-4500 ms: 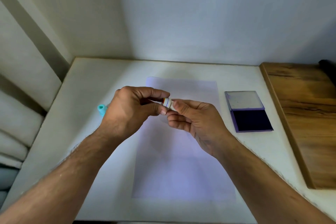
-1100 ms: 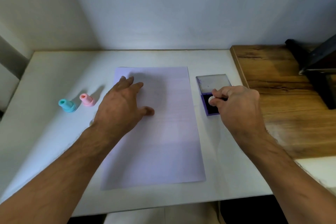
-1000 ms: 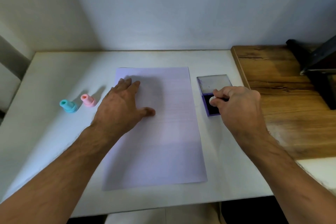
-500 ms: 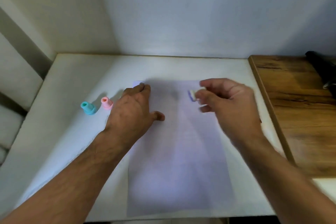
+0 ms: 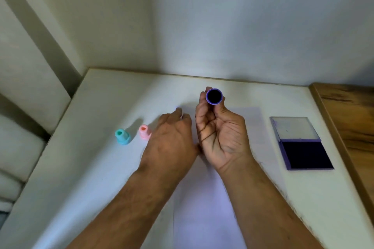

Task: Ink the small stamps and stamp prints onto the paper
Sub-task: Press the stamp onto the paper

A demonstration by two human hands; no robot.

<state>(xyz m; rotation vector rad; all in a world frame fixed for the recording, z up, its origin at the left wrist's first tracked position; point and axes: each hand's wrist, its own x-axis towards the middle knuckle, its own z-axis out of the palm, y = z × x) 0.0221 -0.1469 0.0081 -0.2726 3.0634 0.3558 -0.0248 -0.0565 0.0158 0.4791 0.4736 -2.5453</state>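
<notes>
Purple plastic rims the small stamp (image 5: 214,96), whose round face, dark with ink, is turned up toward the camera. The right hand (image 5: 221,134) has closed its grip on the stamp's barrel, thumb on one side and fingertips on the other, palm facing the wearer. It looks light and stiff, easy to pinch at the barrel; the wet face is the part to keep fingers off, since ink would smear. Below that grip lies the pale lilac paper (image 5: 204,208), thin and likely to slide. The left hand (image 5: 172,143) rests flat, fingers spread and holding nothing, on the paper's left edge, probably to pin it. Left of that hand stand a pink stamp (image 5: 145,132) and a teal stamp (image 5: 122,136) on the white worktop (image 5: 87,168). Right of the grip, well apart, the ink pad (image 5: 303,153) lies open. No print shows on the visible part of the sheet, so there is free room to press down.
</notes>
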